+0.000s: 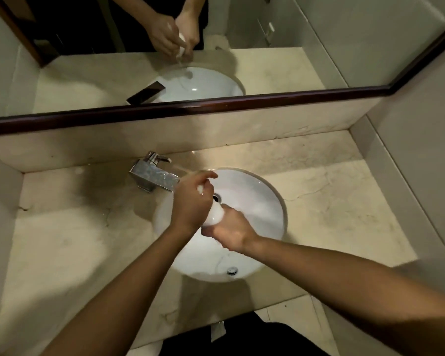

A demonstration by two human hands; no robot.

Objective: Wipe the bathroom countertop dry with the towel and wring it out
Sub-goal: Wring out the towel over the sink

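Currently in hand: judged to be the wringing; the small white cloth towel (213, 215) is twisted into a tight roll above the white oval ceramic basin (267, 196).
Towel's place: between the two hands, over the middle of the basin, just beside the dark drain opening (217, 197); a small end pokes out of the far fist.
Left hand (190, 204): fingers curled round the far end of the roll, gripping it.
Right hand (229, 231): fingers wrapped round the near end, gripping it, back of the hand upward.
Doing it well: the hands should turn opposite ways and keep over the basin, so drips fall inside and not on the beige veined stone worktop (62, 240); a fresh grip and a second twist would help until no water runs.
Materials: the towel looks soft and damp and compresses easily; the basin is smooth and glossy; the worktop is matt, with a crack-like line at the right.
Nearby: a square chrome tap (154, 176) stands at the far left of the basin; a mirror in a dark wooden frame (190, 109) runs along the far wall.
Wetness: whether the worktop is fully dry cannot be told.
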